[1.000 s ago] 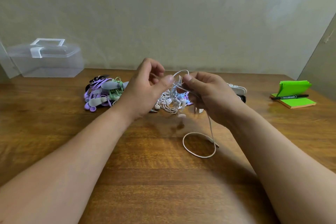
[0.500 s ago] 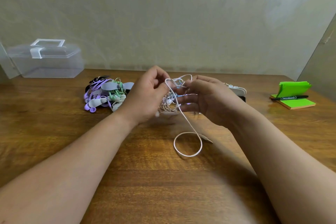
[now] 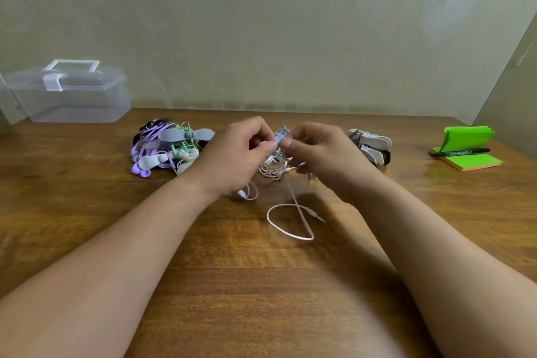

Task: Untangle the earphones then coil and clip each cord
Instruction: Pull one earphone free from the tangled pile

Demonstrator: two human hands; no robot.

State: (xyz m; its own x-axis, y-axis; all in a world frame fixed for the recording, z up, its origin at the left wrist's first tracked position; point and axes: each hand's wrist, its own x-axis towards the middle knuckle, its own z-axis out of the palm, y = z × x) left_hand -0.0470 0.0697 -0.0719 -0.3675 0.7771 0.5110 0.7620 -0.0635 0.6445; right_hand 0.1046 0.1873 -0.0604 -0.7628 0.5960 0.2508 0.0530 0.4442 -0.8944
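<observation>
Drawn closer together since half a second ago, with the right hand (image 3: 322,154) no longer spread but curled in, thumb and forefinger pinching a strand at the top of the tangle of earphones (image 3: 271,168). Same pinch on the left hand (image 3: 235,154), fingers curled, thumb tip almost touching that of the right. Held just above the bench (image 3: 261,285), between both hands, near the middle and a little toward the far edge. Trailing down from the tangle toward the viewer, one white cord (image 3: 293,197), lying in a single loop on the wood and ending in a jack plug (image 3: 318,216) just right of the loop. Peeping out behind the thumbs, a bit of blue cord (image 3: 282,131). To the left of the left hand, resting on the bench, a heap of purple and green earphones (image 3: 157,151) with grey clips (image 3: 174,135) on them. Behind the right wrist, a small pile of loose clips (image 3: 372,142), white and black. At the far left corner of the bench, a clear plastic box (image 3: 69,102), lid shut, white latch down at the front, handle folded flat on top; cannot tell of any contents through its walls. At the far right, a pad of green sticky notes (image 3: 476,161) with a black marker (image 3: 462,152) lying across it.
</observation>
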